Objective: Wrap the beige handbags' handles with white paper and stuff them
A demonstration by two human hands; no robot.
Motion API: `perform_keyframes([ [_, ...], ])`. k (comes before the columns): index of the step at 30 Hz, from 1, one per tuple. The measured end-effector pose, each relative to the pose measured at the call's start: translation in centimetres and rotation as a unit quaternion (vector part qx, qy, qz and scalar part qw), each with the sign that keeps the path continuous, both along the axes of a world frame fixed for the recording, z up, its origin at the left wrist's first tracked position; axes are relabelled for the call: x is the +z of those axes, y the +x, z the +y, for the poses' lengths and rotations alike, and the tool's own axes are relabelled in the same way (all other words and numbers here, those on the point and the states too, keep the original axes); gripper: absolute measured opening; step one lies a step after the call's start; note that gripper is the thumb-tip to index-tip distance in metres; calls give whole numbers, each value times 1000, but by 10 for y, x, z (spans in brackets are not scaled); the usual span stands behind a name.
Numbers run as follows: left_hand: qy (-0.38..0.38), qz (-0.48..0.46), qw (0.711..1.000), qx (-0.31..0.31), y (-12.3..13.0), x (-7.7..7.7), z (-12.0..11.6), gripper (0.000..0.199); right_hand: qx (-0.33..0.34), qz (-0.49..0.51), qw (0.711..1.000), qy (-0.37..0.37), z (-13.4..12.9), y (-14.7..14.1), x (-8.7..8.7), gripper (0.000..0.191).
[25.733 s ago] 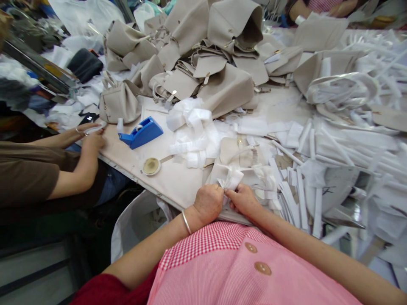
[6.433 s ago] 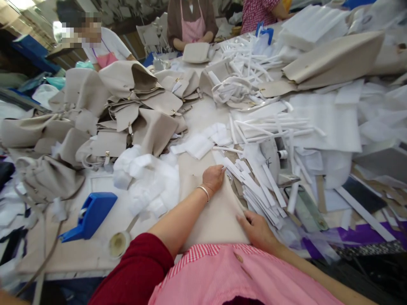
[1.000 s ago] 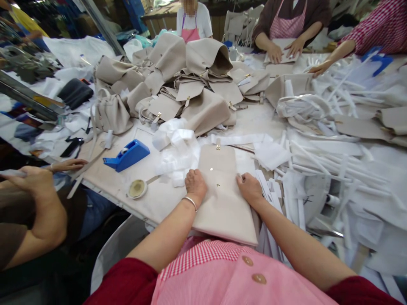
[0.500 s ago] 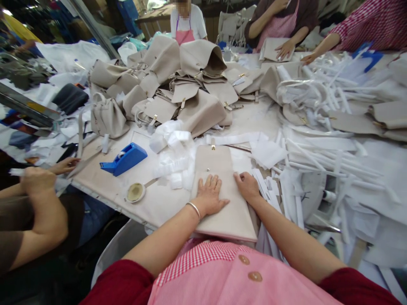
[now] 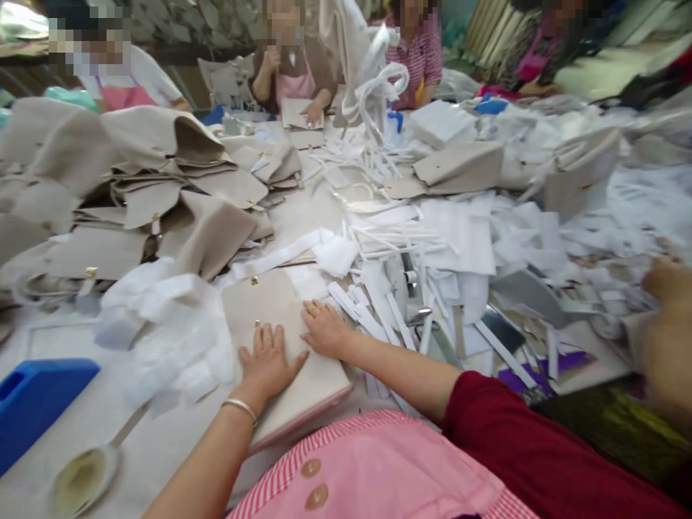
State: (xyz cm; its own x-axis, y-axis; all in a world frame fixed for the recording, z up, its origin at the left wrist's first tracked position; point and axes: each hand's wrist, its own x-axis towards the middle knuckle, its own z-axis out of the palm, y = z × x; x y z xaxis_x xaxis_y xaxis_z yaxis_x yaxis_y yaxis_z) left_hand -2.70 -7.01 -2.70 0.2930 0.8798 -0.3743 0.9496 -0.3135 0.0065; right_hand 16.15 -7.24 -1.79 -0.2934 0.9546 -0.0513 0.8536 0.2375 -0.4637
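Observation:
A flat beige bag [image 5: 313, 375] with a small gold clasp near its top lies on the table in front of me. My left hand [image 5: 269, 364] rests palm down on it, fingers spread, a silver bangle at the wrist. Near the bag's right edge, my right hand [image 5: 326, 328] lies flat with its fingers stretched over the surface. Neither hand grips anything. Crumpled white foam sheets [image 5: 173, 324] lie just left of the bag, and white paper strips [image 5: 373, 317] are to its right.
Beige bags [image 5: 210, 231] are piled at the back left. A blue tape dispenser [image 5: 43, 404] and a round dish [image 5: 81, 479] stand at the left. Scissors and white scraps cover the right. Several people are across the table; a blurred arm [image 5: 670, 339] is at the far right.
The view has swung to the right. My right hand has gone from loosely curled at the bag's edge to lying flat on it. My left hand stays spread on the bag.

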Motion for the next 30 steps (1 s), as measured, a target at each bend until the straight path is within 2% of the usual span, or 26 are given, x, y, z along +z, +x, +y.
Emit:
perform_keyframes([
  [4,17,13,1000,-3,2,-2,-1,97,-10,118,985,129,-56,37,24,36],
  [6,16,22,1000,-1,3,-3,-1,97,-54,138,974,169,-88,71,27,34],
  [8,11,27,1000,-2,3,-3,0,97,-173,114,958,196,-112,117,22,32],
  [10,8,27,1000,-2,3,-2,0,97,-326,75,920,203,-123,170,13,28],
  [12,4,27,1000,2,4,-1,0,97,-455,15,873,177,-122,222,5,31],
  [14,0,28,1000,7,4,1,0,97,-529,-50,840,115,-112,263,0,33],
  [17,-2,22,1000,9,4,4,-1,97,-529,-81,839,97,-88,295,0,39],
  [20,-6,13,1000,12,2,7,-2,96,-499,-96,858,75,-67,298,0,42],
  [24,-15,-6,1000,23,-1,9,-3,95,-492,-88,863,70,-51,298,7,20],
  [27,-20,-20,999,31,-3,9,-3,92,-499,-53,860,95,-43,309,25,20],
  [30,-24,-29,999,33,-6,7,-2,90,-506,-4,855,112,-34,318,57,30],
])
